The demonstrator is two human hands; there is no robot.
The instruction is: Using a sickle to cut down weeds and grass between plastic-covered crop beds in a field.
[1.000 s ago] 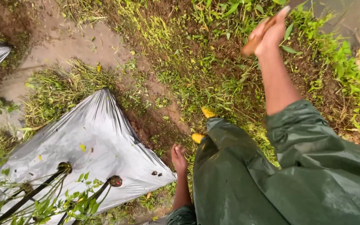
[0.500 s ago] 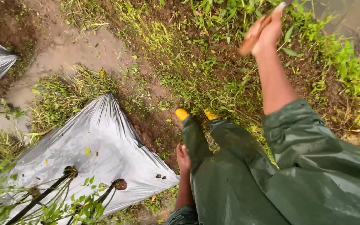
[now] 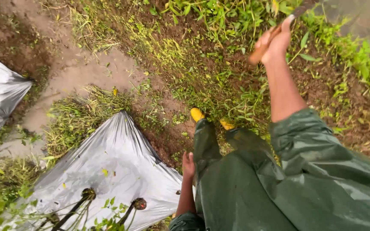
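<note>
A person in a green raincoat (image 3: 322, 171) and yellow boots (image 3: 196, 114) stands on weedy ground, the right hand (image 3: 275, 42) raised and closed around a wooden tool handle (image 3: 264, 45) over the grass. The left hand (image 3: 188, 164) hangs loosely open and empty, just beside silver plastic sheeting (image 3: 116, 171).

Wooden tool handle (image 3: 265, 42) blurs (its working end cut off).

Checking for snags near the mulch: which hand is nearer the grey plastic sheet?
Left. The left hand hangs just beside the grey plastic sheet; the right hand grips a wooden handle far off, over the weeds.
</note>
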